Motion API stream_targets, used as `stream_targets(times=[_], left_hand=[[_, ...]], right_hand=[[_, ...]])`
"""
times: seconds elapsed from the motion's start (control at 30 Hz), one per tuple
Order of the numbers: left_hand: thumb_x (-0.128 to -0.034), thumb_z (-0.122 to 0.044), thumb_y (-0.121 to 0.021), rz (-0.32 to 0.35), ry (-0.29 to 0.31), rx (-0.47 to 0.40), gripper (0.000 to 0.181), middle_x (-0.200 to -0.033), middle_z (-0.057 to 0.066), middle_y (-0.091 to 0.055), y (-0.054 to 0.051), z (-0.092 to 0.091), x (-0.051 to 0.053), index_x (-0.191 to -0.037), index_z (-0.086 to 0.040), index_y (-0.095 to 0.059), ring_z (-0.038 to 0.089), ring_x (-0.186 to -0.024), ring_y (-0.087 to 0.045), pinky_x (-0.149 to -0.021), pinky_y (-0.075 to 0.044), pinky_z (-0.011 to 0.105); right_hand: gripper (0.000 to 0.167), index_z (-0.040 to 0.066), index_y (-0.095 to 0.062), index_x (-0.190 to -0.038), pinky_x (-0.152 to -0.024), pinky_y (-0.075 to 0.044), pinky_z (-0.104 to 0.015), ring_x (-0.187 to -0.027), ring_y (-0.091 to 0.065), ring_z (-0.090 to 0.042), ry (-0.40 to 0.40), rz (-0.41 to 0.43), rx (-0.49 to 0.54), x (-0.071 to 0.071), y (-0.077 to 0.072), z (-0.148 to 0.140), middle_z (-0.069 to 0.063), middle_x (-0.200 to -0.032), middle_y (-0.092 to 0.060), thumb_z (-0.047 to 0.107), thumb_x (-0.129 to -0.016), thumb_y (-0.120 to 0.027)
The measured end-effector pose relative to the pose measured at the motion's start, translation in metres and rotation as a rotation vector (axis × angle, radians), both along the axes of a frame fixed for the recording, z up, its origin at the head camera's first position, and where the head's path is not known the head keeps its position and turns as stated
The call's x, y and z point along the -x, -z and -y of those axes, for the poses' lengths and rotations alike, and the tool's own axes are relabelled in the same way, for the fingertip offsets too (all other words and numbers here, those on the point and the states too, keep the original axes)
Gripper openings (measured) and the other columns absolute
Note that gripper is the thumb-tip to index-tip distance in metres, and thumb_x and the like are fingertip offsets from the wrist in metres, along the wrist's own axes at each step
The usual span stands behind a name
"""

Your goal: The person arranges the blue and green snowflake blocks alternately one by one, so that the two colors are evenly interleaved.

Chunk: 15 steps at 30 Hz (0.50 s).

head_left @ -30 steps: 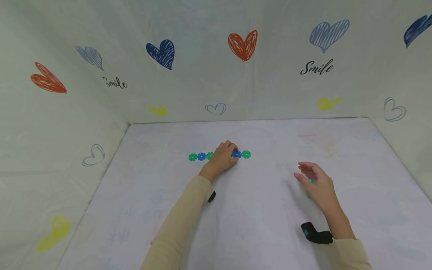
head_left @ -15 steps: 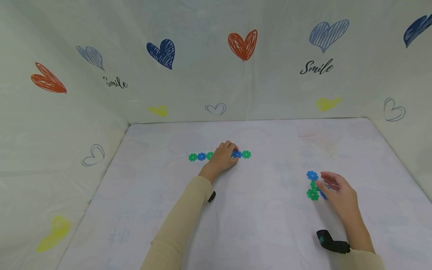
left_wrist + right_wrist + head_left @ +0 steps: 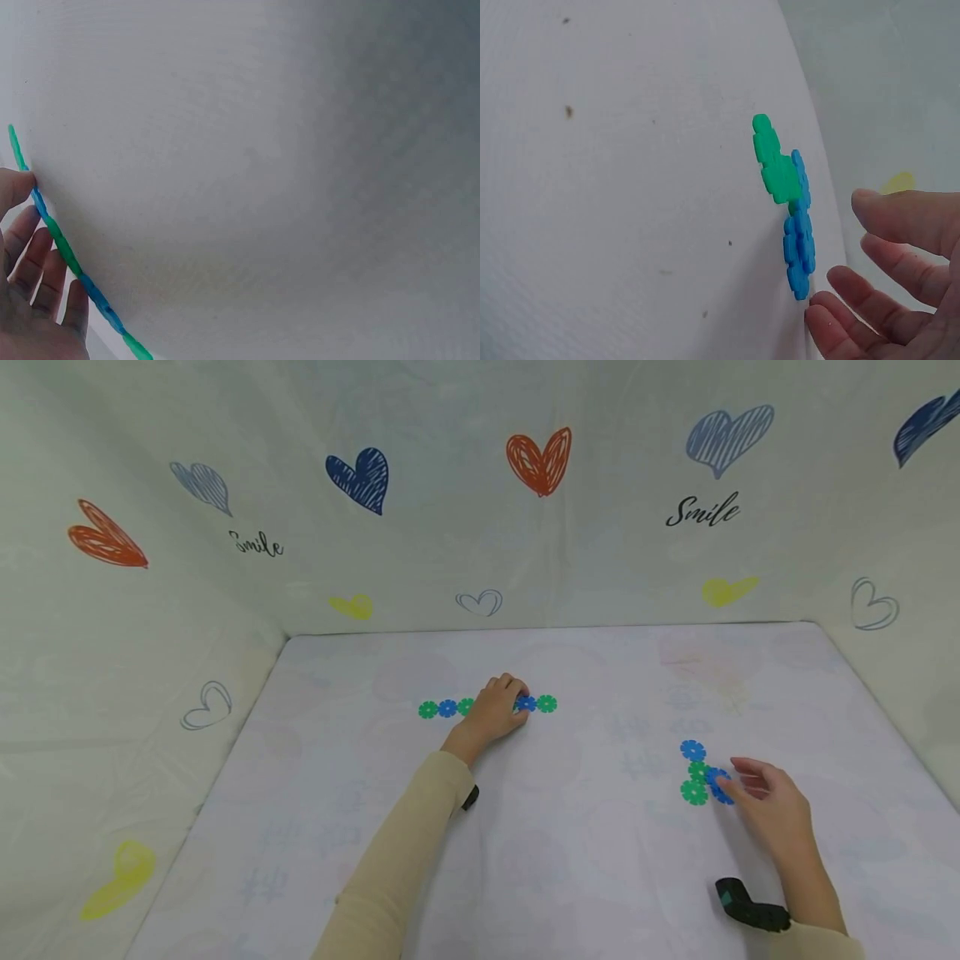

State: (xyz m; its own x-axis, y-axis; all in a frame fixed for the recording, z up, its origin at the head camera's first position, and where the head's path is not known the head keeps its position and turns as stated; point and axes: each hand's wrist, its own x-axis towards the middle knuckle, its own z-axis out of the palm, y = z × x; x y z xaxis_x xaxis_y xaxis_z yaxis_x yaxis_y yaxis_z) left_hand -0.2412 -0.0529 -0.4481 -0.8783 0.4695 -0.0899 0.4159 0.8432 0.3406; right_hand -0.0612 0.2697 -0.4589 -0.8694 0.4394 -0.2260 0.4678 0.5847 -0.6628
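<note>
A row of linked green and blue snowflake discs [image 3: 547, 703] lies on the table's far middle. Over its middle part lies my left hand [image 3: 491, 710], hiding some discs. In the left wrist view, the left hand [image 3: 37, 292] holds the row [image 3: 64, 247] with its thumb and fingers. Several loose discs, green [image 3: 693, 792] and blue [image 3: 693, 751], sit in a small cluster at the right. My right hand [image 3: 776, 814] is just right of them, fingers apart and loosely bent. The right wrist view shows the green discs [image 3: 780, 176] and blue discs [image 3: 800, 247] overlapping beside this hand [image 3: 900, 277].
The white table [image 3: 585, 860] is bordered at the back and left by pale cloth [image 3: 622, 560] printed with hearts and words. A black wrist device [image 3: 750, 906] is under the right wrist.
My right hand has moved right and toward the near edge, uncovering the loose discs. The left hand and the row have stayed in place.
</note>
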Motion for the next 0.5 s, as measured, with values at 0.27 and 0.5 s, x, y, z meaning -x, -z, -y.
stream_targets(times=[0.27, 0.5], left_hand=[[-0.0913, -0.026, -0.058, 0.002, 0.001, -0.001, 0.032, -0.12, 0.005, -0.048, -0.0024, -0.0004, -0.0004, -0.119, -0.011, -0.052, 0.021, -0.111, -0.044, -0.099, -0.038, 0.034], [-0.091, -0.025, -0.059, -0.003, 0.007, 0.004, 0.032, -0.118, 0.005, -0.049, -0.0024, -0.0001, -0.0004, -0.118, -0.011, -0.052, 0.022, -0.11, -0.044, -0.098, -0.038, 0.034]], right_hand=[[0.068, -0.006, -0.036, -0.136, -0.094, -0.039, -0.054, -0.116, -0.038, -0.044, -0.04, 0.065, -0.023, -0.0024, -0.0027, -0.0032, -0.03, -0.131, -0.038, 0.041, -0.091, -0.055], [0.071, -0.008, -0.039, -0.133, -0.092, -0.037, -0.055, -0.112, -0.038, -0.043, -0.104, 0.027, -0.022, -0.0027, 0.0029, -0.0081, -0.031, -0.126, -0.037, 0.045, -0.089, -0.056]])
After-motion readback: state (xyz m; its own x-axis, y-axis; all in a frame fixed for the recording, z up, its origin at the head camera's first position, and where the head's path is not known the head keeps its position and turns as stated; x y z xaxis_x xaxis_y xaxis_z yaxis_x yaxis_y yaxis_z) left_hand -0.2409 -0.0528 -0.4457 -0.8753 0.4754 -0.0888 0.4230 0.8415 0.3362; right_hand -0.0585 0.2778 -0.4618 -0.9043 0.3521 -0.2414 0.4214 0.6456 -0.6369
